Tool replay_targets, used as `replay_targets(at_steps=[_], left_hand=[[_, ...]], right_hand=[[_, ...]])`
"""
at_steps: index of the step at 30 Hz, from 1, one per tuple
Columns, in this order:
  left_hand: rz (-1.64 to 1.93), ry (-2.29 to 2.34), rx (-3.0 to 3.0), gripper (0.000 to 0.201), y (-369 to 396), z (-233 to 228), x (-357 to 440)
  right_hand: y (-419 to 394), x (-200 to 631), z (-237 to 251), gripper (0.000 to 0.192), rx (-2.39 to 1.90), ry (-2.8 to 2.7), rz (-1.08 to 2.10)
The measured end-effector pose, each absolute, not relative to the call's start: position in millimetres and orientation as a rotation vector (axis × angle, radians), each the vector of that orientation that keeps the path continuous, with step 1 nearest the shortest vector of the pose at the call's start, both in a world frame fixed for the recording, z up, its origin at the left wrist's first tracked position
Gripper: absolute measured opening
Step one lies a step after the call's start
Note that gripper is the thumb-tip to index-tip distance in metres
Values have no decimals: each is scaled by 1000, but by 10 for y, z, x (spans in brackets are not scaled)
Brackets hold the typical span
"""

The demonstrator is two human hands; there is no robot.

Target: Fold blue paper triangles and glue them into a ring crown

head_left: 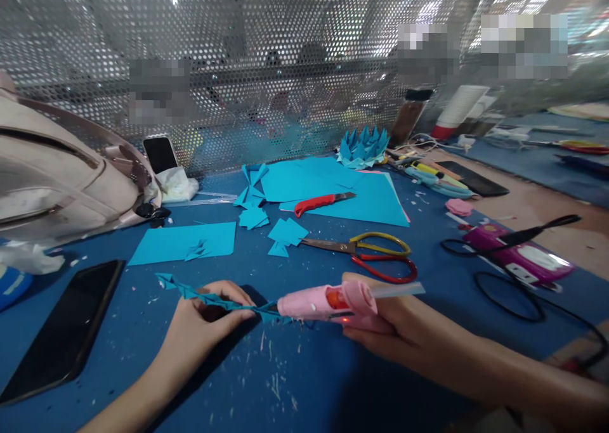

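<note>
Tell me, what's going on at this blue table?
A person is working with folded paper. The left hand pinches a strip of folded blue paper, while the right hand grips a pink glue gun, its tip right by one end of the strip. Beyond the hands lie scissors, a red-handled cutter and a spiky blue paper ring.

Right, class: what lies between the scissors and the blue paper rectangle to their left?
In the head view, small blue paper pieces lie there, beside the tips of the scissors; blue tabletop shows between those pieces and the blue paper rectangle.
</note>
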State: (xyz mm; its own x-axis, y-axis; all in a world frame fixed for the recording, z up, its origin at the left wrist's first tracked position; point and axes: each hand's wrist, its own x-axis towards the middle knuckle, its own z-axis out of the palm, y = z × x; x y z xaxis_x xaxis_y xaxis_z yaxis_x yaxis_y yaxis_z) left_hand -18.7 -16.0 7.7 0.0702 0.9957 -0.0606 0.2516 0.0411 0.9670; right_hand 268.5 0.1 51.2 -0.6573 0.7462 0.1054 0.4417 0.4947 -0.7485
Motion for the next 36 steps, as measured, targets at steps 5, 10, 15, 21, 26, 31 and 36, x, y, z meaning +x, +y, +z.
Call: replay_targets(at_steps=[5,10,15,21,26,31,36], left_hand=[[961,1352,1405,15,-160,50,-226],[957,1343,1391,15,-168,47,-228],[959,1363,1379,14,-168,61,-219],[939,1361,1388,15,-163,42,-233],[918,1364,1403,15,-158,23,-256],[937,1359,1402,13,-153,12,-254],[964,1363,1406,14,-151,-4,-244]], right_hand=[[-4,2685,520,14,-993,-2319,910],[-8,2702,514,15,-984,-2328,919],[-11,2760,470,13,-1002,-2385,884],[-16,2808,429,11,-947,-2449,805],[-62,2853,411,11,-989,-2501,630],[-89,2895,402,14,-970,-2522,528],[-106,2948,398,9,-994,-2510,531]])
